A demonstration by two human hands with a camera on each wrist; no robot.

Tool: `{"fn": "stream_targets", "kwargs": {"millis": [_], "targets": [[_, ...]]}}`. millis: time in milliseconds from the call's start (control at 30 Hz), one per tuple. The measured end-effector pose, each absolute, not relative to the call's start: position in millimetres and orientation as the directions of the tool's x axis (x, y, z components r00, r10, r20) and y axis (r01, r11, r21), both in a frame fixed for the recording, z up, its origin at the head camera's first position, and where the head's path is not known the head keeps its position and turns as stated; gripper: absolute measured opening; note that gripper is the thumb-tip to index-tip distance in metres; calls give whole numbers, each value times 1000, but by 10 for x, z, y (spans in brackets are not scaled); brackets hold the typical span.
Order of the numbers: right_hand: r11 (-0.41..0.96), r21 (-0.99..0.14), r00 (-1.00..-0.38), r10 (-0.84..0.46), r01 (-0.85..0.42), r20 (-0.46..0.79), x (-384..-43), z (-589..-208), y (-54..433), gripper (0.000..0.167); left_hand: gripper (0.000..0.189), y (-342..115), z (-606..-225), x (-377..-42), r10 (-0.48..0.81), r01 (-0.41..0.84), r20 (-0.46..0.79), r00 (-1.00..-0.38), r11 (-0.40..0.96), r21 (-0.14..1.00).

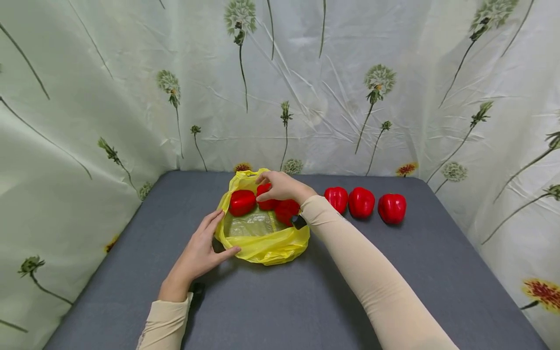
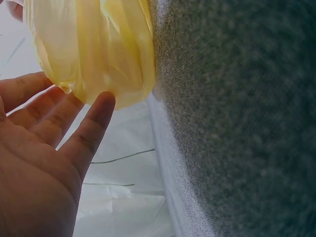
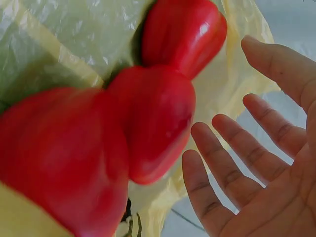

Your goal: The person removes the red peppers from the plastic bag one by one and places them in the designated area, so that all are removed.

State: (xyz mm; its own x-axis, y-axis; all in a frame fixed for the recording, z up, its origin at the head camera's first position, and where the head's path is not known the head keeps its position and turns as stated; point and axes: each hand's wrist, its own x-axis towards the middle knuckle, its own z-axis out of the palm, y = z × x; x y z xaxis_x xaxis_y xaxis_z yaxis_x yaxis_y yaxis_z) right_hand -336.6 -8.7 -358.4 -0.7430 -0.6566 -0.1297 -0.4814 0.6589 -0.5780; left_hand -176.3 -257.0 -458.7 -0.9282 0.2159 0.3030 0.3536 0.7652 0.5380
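A yellow plastic bag (image 1: 269,248) lies on the table with its mouth spread open and three red bell peppers inside: one pepper (image 1: 242,202) at the left, a middle pepper (image 1: 265,203) and a right pepper (image 1: 286,212). My left hand (image 1: 199,255) rests its spread fingers and thumb against the bag's left side; in the left wrist view the fingertips (image 2: 102,106) meet the yellow plastic. Above the middle pepper is my right hand (image 1: 284,187). The right wrist view shows that hand (image 3: 247,182) with fingers extended and apart, beside the peppers (image 3: 158,118), holding nothing.
Three more red bell peppers stand in a row to the right of the bag: a near-bag pepper (image 1: 336,199), a centre one (image 1: 361,202) and an outer one (image 1: 392,208). The grey table (image 1: 280,306) ends at a dandelion-print curtain (image 1: 306,97).
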Motion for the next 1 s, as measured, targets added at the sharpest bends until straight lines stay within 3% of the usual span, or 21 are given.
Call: {"fn": "stream_targets", "kwargs": {"millis": [500,1000], "targets": [[641,-519,-697,-708,-565,-115,-3291,-3693,-466,61,107,-2578,-4592,-1768,222,366,315,-923,760,537],[666,-491,-709,-693,-562,-129,-3254,-3810,-613,63,102,-2587,-4608,-1770,227,382,336,-914,758,528]]}}
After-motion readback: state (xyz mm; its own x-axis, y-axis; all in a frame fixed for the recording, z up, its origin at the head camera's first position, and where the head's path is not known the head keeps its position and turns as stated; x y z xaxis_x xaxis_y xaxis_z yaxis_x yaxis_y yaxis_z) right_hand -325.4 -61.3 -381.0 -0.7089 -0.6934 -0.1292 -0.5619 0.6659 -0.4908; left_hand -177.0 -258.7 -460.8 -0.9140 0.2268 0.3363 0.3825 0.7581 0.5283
